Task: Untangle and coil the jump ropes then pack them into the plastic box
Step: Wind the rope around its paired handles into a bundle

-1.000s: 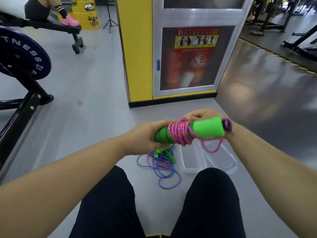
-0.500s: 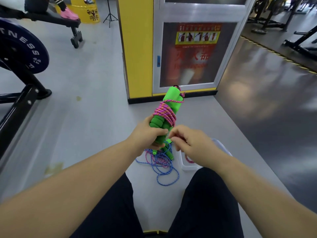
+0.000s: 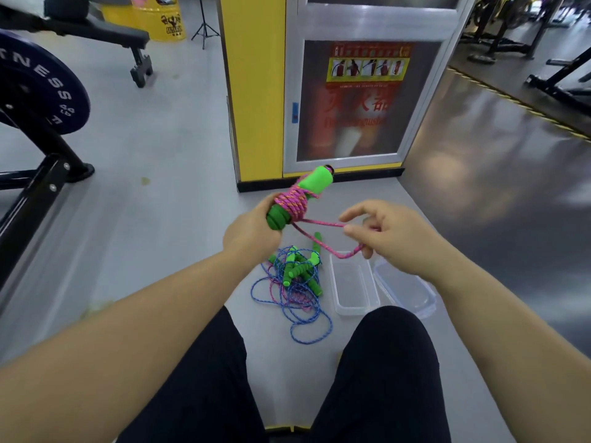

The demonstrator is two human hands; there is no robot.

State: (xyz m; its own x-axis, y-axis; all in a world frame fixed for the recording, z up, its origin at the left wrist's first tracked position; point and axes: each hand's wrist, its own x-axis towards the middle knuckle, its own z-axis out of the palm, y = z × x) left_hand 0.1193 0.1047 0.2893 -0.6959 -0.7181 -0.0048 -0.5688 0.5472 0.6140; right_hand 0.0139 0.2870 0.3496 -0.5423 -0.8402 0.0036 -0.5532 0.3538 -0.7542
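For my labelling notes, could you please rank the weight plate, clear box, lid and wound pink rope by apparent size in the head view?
1. Weight plate, though cropped.
2. Clear box and lid: alike; lid partly hidden.
3. Wound pink rope: looks smallest, but nearer, so unsure.

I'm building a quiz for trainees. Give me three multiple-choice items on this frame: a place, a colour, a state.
1. Where is the plastic box? A on the bench; B on the floor right of the tangled ropes; C on a lap.
2. Colour of the rope wound round the held handles? A blue; B yellow; C pink.
3. The right hand? A pinches a rope loop; B lies flat; C lifts a lid.
B: it sits on grey floor beside the pile. C: pink turns cover the green handles. A: fingers pinch the pink loop.
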